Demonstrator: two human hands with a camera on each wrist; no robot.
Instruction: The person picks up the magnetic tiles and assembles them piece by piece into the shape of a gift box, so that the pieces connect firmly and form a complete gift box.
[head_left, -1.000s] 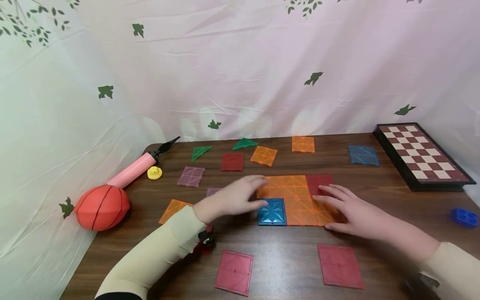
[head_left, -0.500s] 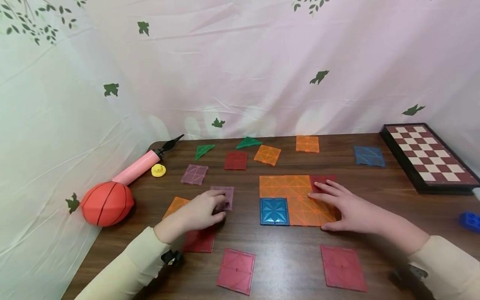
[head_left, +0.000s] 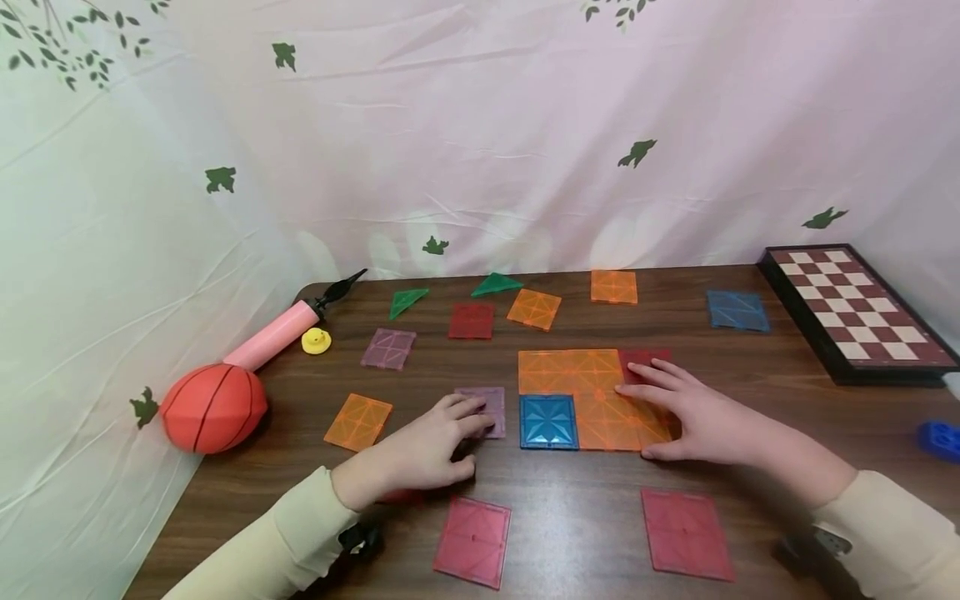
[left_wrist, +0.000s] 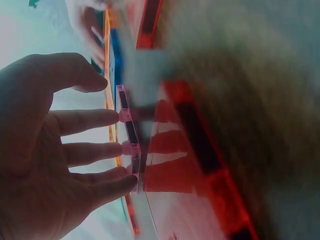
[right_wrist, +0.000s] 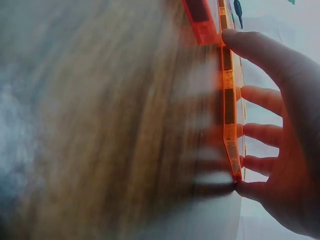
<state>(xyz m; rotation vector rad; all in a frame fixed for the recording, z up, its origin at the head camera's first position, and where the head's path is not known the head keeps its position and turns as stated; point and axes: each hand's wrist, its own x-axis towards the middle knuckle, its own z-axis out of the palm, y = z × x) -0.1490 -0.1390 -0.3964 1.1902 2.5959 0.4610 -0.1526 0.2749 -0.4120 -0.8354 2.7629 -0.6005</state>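
My left hand (head_left: 427,446) touches the top of a purple magnetic tile (head_left: 492,408) with its fingertips; the thumb stays off it. In the left wrist view, the fingers reach straight to that purple tile (left_wrist: 131,135). Right of it, apart by a small gap, lies a blue square tile (head_left: 548,422) set against a block of orange tiles (head_left: 581,371). A red tile (head_left: 647,358) forms the block's far right corner, partly covered. My right hand (head_left: 705,417) rests spread over the block's right side, its thumb at the near edge of the orange tiles (right_wrist: 229,115).
Pink-red tiles (head_left: 472,542) lie in front. Loose tiles are scattered behind, among them a red square (head_left: 471,321) and a green triangle (head_left: 495,284). A yellow duck (head_left: 316,341), red ball (head_left: 213,408) and pink pump (head_left: 273,333) sit left; a checkered board (head_left: 862,312) and blue brick (head_left: 939,439) sit right.
My left hand went from beside the blue tile left to the purple tile, then slid that tile right and slightly nearer. My right hand has stayed on the orange block.
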